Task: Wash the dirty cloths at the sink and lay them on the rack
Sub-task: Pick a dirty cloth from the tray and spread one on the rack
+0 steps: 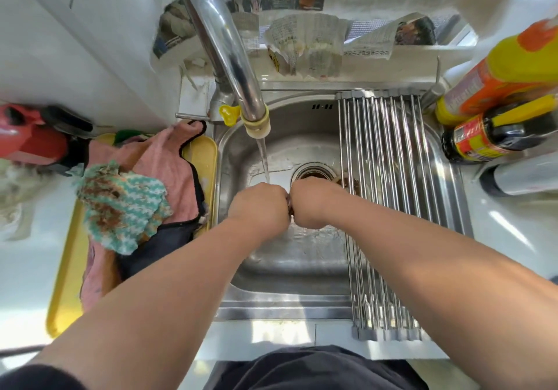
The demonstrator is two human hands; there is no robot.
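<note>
My left hand [259, 208] and my right hand [314, 203] are fisted side by side over the steel sink [290, 262], under the water stream [265, 161] from the tap [229, 57]. Between them they grip a small dark cloth [290, 203]; only a sliver of it shows between the knuckles. A brown stained piece [348, 183] lies by the drain beneath the roll-up steel rack [389, 196], which spans the sink's right side. On a yellow tray [65, 296] at left lie a green-and-white crocheted cloth [123, 208] with brown stains, a pink cloth [169, 163] and a dark cloth [157, 247].
Orange-and-yellow detergent bottle [507, 72] and a dark sauce bottle [495, 135] stand on the counter at right. A red object [30, 135] sits at far left. Newspaper [305, 42] covers the ledge behind the sink. The drain strainer [314, 172] lies just beyond my hands.
</note>
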